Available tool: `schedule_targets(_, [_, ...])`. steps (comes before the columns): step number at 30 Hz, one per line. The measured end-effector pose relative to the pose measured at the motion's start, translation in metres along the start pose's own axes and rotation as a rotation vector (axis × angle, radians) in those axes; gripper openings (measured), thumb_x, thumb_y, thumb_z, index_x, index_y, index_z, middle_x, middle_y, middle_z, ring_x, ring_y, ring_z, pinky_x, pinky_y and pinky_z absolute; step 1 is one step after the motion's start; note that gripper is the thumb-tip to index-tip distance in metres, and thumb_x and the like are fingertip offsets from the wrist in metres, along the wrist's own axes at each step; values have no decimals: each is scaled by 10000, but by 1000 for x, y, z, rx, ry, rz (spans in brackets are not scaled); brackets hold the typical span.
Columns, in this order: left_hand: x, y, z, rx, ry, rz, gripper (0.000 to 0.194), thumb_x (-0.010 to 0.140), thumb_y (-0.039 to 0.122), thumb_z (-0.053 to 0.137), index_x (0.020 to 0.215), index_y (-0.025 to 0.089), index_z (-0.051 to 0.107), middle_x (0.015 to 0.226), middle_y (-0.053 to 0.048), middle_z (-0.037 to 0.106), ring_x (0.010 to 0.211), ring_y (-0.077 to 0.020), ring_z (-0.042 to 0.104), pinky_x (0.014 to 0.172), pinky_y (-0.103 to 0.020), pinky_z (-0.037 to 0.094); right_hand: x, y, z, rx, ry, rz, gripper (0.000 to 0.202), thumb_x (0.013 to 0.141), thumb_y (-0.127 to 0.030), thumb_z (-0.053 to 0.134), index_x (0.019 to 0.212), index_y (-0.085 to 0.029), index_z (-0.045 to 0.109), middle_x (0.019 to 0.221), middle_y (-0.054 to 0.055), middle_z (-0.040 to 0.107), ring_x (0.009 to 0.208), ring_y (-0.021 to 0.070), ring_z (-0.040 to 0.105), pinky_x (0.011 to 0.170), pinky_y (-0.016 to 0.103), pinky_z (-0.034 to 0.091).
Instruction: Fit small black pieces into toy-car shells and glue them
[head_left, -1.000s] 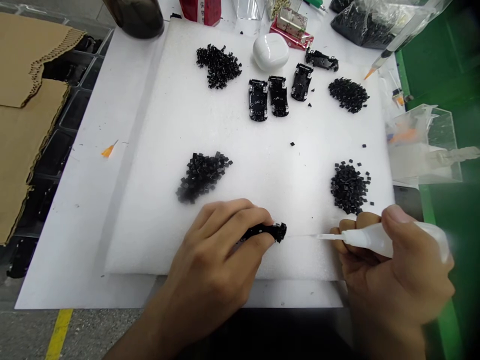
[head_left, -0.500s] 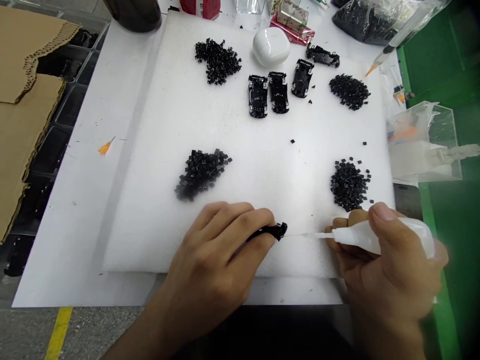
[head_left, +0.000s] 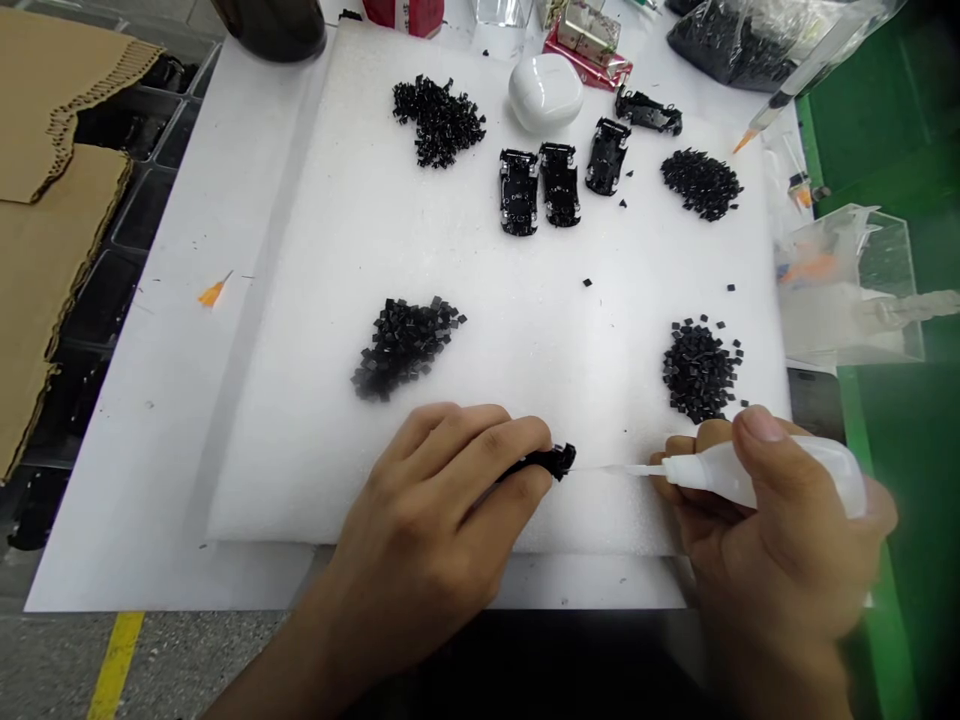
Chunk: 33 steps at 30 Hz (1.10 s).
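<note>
My left hand point(head_left: 442, 510) pinches a small black part point(head_left: 556, 461) near the front of the white foam pad point(head_left: 525, 350); my fingers hide much of it. My right hand point(head_left: 780, 530) is wrapped round a white squeeze bottle point(head_left: 817, 470). The bottle's thin nozzle points left, its fine tip at or very near the end of the black part; whether they touch I cannot tell. Three black car-shaped parts point(head_left: 518, 192) lie side by side at the back, and another point(head_left: 649, 112) rests tilted beside them.
Piles of tiny black pieces lie at the pad's back left point(head_left: 439, 120), back right point(head_left: 701, 184), front left point(head_left: 409, 345) and right point(head_left: 699, 370). A white rounded case point(head_left: 545, 93), a syringe point(head_left: 795, 80) and a clear box point(head_left: 847, 285) stand around. Cardboard point(head_left: 52, 250) is at left.
The view has shifted very slightly. Both hands keep nearly the same pose, with the black part and the bottle still held.
</note>
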<state>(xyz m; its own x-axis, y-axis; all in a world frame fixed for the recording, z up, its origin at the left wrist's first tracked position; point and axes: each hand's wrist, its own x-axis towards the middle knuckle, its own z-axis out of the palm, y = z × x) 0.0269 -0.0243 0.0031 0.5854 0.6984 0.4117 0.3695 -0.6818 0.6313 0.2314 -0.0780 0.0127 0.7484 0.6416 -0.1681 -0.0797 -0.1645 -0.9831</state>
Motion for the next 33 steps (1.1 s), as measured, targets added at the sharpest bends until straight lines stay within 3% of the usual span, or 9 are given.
schedule_targets(7, [1, 0, -1, 6, 4, 2, 204, 900, -35, 656, 1006, 123, 731, 1182, -62, 719, 1086, -218, 647, 914, -409, 514, 2, -7, 5, 17, 55, 53, 230, 705, -336, 854, 675, -210, 663, 578, -12, 581, 480, 165, 569, 388, 281, 504])
schedule_targets(13, [-1, 0, 2, 52, 5, -5, 203, 896, -22, 659, 1014, 121, 742, 1154, -60, 721, 1186, -229, 623, 981, -392, 509, 19, -27, 10, 124, 63, 22, 304, 748, -234, 729, 550, -223, 499, 482, -64, 339, 390, 80, 304, 321, 234, 270])
schedule_targets(16, [-3, -1, 1, 81, 0, 10, 245, 897, -28, 642, 1060, 125, 742, 1167, -56, 725, 1231, -230, 610, 1007, -386, 497, 36, -37, 9, -37, -25, -152, 45, 842, -258, 760, 818, -222, 748, 603, -19, 515, 472, 130, 484, 419, 311, 416])
schedule_targets(19, [-5, 0, -2, 99, -68, 57, 332, 927, -12, 579, 1176, 152, 725, 1346, -36, 683, 1373, -259, 535, 1048, -429, 457, 59, -39, 13, -265, -88, -396, 300, 879, -355, 800, 1156, -238, 792, 911, 72, 733, 770, 228, 724, 687, 419, 582])
schedule_targets(22, [-5, 0, -4, 102, -119, 97, 364, 944, 30, 541, 1231, 174, 712, 1448, -6, 628, 1443, -280, 477, 1060, -468, 420, 82, -34, 25, -415, -237, -553, 288, 860, -331, 812, 1129, -240, 766, 1010, 57, 764, 923, 246, 741, 771, 396, 581])
schedule_targets(25, [-4, -1, -3, 108, -114, 106, 353, 949, 52, 538, 1225, 174, 720, 1421, 1, 648, 1434, -291, 485, 1060, -473, 402, 93, -28, 36, -649, -350, -605, 214, 879, -323, 748, 1069, -231, 715, 992, 32, 745, 823, 220, 718, 726, 376, 573])
schedule_targets(29, [-3, -2, -1, 114, -85, 123, 351, 962, 52, 528, 1226, 169, 728, 1400, 6, 663, 1403, -285, 513, 1073, -462, 385, 88, -29, 30, -818, -398, -639, 463, 878, -400, 745, 1293, -238, 620, 1035, 48, 745, 900, 261, 735, 798, 428, 595])
schedule_targets(31, [-2, -2, -1, 107, -83, 127, 342, 964, 55, 529, 1209, 170, 737, 1393, 2, 669, 1389, -287, 528, 1072, -463, 386, 90, -35, 15, -783, -305, -745, 533, 903, -424, 742, 1379, -250, 578, 1136, 69, 751, 971, 258, 738, 857, 429, 596])
schedule_targets(33, [-2, -2, -1, 93, -72, 123, 342, 966, 53, 532, 1209, 175, 739, 1388, -2, 670, 1381, -285, 535, 1068, -460, 396, 103, -41, -8, -789, 25, -931, 424, 943, -383, 708, 1334, -236, 639, 1143, 93, 758, 956, 256, 738, 844, 414, 587])
